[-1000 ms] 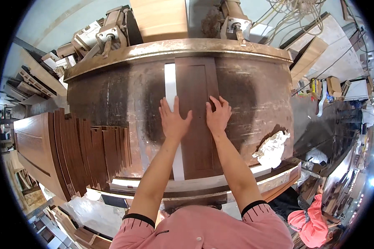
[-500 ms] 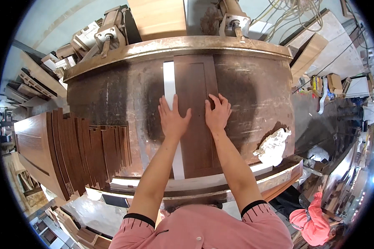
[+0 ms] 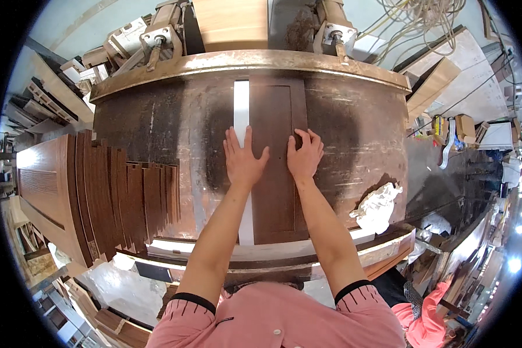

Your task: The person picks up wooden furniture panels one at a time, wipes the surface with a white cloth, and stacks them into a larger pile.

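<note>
A dark brown framed door panel lies flat on the worn metal bench top, with a white strip running along its left side. My left hand rests across the strip and the panel's left edge, fingers spread and thumb out over the panel. On the panel's right edge lies my right hand, its fingers apart and slightly bent, thumb stretched up the frame. Neither hand is closed around anything.
Several brown panels lean in a row at the left. A crumpled white cloth or plastic lies at the bench's right. Behind the raised metal rail stand two cylinders. Another person in a pink top is at lower right.
My view has shifted slightly. Both hands stay on the panel in much the same pose. The other person appears lower, with the raised hand no longer plainly seen.
</note>
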{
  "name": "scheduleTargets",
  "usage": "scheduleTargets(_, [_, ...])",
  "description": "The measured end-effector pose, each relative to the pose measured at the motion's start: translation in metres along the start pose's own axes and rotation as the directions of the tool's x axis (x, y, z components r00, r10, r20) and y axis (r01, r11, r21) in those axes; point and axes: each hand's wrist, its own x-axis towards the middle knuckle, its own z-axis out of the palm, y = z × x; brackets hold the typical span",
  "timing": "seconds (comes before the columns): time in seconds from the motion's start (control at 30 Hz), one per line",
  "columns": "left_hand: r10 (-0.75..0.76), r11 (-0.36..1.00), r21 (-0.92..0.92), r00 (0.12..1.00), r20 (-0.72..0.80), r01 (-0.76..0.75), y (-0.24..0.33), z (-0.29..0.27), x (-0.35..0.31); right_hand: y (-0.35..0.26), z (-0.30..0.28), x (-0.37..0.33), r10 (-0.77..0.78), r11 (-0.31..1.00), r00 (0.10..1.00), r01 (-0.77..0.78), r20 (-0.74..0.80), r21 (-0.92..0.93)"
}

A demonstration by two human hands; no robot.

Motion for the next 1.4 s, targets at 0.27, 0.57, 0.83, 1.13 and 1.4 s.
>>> scheduleTargets(0.27, [0.027, 1.000, -0.005, 0.999, 0.036, -0.027, -0.004, -0.003, -0.006, 0.010, -0.021, -0.012, 0.014, 0.996, 0.976, -0.033, 0.216, 0.086])
scheduleTargets(0.57, [0.165, 0.986, -0.030, 0.976, 0.141, -0.163, -0.031, -0.026, -0.102, 0.040, -0.086, -0.128, 0.095, 0.995, 0.956, -0.080, 0.278, -0.066])
scheduleTargets(0.83, [0.158, 0.983, -0.129, 0.951, 0.267, -0.127, -0.044, -0.057, -0.164, 0.029, -0.103, -0.124, 0.216, 0.952, 0.940, -0.263, 0.264, 0.159])
scheduleTargets(1.13, [-0.018, 0.522, -0.729, 0.861, 0.509, 0.442, 0.007, -0.120, -0.076, -0.043, -0.196, -0.135, -0.211, 0.624, 0.768, -0.370, 0.604, 0.688])
scheduleTargets(1.4, [-0.149, 0.509, -0.755, 0.906, 0.396, 0.414, -0.005, -0.158, -0.066, 0.009, -0.116, -0.274, 0.016, 0.632, 0.933, -0.289, 0.360, 0.720])
